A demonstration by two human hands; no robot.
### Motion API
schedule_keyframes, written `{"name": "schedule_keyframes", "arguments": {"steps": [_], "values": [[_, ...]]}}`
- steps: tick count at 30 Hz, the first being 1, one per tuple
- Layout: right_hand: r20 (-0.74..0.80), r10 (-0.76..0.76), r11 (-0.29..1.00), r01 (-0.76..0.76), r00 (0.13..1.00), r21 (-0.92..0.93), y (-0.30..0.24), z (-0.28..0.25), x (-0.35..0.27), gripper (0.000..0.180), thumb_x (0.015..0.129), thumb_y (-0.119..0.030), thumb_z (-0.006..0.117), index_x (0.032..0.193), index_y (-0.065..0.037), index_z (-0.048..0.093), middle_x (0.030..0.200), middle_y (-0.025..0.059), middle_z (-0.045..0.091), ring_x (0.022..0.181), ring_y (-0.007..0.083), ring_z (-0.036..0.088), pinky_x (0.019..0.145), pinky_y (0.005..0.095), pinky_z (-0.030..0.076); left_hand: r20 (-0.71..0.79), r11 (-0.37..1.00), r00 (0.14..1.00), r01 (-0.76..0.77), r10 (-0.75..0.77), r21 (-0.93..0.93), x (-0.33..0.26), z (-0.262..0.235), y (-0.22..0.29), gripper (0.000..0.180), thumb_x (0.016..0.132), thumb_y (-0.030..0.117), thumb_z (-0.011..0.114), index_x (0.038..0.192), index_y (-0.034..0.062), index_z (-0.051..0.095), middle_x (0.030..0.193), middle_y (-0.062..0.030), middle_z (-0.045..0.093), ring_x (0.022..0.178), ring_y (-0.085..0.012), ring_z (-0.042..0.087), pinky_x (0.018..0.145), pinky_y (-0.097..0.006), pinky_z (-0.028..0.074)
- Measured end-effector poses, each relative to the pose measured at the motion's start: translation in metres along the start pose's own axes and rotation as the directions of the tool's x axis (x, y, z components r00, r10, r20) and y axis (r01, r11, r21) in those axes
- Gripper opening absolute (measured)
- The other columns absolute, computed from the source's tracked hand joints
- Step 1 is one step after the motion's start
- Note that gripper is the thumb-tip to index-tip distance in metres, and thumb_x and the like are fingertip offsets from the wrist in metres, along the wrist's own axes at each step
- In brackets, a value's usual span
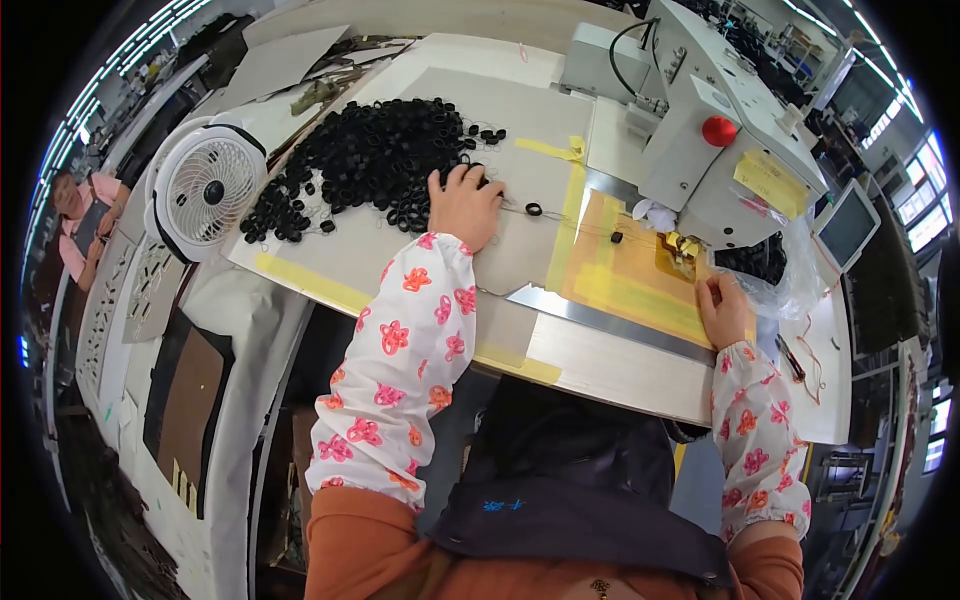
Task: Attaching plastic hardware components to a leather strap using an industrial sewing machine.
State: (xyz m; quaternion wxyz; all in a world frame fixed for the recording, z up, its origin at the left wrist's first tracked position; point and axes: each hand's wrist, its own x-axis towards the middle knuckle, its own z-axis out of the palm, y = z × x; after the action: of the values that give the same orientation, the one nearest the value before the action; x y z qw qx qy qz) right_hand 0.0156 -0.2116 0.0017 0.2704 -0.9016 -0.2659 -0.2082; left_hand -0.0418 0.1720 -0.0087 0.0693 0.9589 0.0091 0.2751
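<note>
My left hand (465, 207) rests palm down at the right edge of a heap of small black fabric loops (370, 150), its bent fingers apart and touching some loops. Thin thread runs rightward from beside it, with a single black loop (533, 209) along the way. Another small black loop (616, 237) lies closer to the sewing machine (700, 150). Just right of the brass-coloured presser foot area (682, 255), my right hand (724, 310) has its thumb and fingers drawn together at the plate. Whatever is between those fingertips is hidden.
A white fan (205, 190) stands left of the table. Beyond my right hand are a clear plastic bag (790, 285) with black pieces, thread snips (792, 360) and a tablet-like screen (848, 225). Yellow tape (310, 283) edges the grey board. Another person (88, 220) sits far left.
</note>
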Motion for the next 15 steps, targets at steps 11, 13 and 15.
{"name": "schedule_keyframes", "arguments": {"steps": [11,13,15], "values": [[-0.053,-0.009,0.999,0.012,0.999,0.052,-0.001,0.006,0.006,0.012,0.076,-0.012,0.059,0.071,-0.003,0.054,0.066,0.0110,0.054,0.056,0.0257,0.054,0.052,0.0345,0.042,-0.367,0.993,0.925,0.118,-0.100,0.026,-0.001,-0.010,-0.026,0.016,0.079,0.016,0.056,0.093,0.0113,0.062,0.098,-0.0062,0.058,0.096,-0.0251,0.050,0.083,-0.039,0.035],[0.022,0.057,0.980,-0.060,0.998,0.191,-0.008,0.002,0.014,0.010,0.075,-0.010,0.060,0.074,-0.002,0.054,0.068,0.0100,0.053,0.056,0.0216,0.054,0.051,0.0318,0.042,-0.381,0.999,0.924,0.033,-0.038,-0.019,-0.009,-0.020,-0.008,0.017,0.076,0.011,0.058,0.092,0.0067,0.061,0.100,-0.0082,0.057,0.098,-0.0276,0.049,0.085,-0.040,0.035],[-0.020,0.068,0.982,-0.063,0.998,0.178,-0.001,-0.021,0.029,0.007,0.074,-0.007,0.060,0.076,-0.002,0.055,0.070,0.0091,0.053,0.056,0.0180,0.054,0.050,0.0297,0.042,-0.311,0.982,0.948,-0.120,0.070,-0.144,-0.009,-0.015,0.033,0.022,0.072,0.008,0.060,0.094,0.0046,0.060,0.102,-0.0107,0.055,0.101,-0.0308,0.047,0.088,-0.041,0.034]]}}
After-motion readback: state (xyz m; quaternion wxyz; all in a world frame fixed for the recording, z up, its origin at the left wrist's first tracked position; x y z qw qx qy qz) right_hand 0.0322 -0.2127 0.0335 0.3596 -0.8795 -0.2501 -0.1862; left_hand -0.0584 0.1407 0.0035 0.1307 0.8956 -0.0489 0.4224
